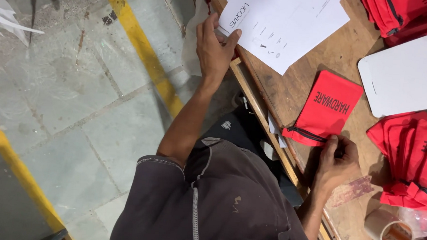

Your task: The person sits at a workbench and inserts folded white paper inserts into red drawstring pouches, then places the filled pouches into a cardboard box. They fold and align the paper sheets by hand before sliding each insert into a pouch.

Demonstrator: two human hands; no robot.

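A red fabric pouch (328, 108) with black lettering and a black zipper lies flat on the wooden table (296, 85). My right hand (336, 161) rests at the pouch's near edge, its fingers closed on the zipper end. My left hand (216, 44) reaches out to the table's far-left edge and pinches the corner of a white printed sheet (284, 27), thumb on top. The sheet lies over other white sheets there.
More red pouches are piled at the right (413, 152) and in the top right corner (395, 15). A white flat panel (407, 75) lies between them. A tape roll (391, 233) sits at bottom right. Left of the table is stone floor with yellow lines (144, 50).
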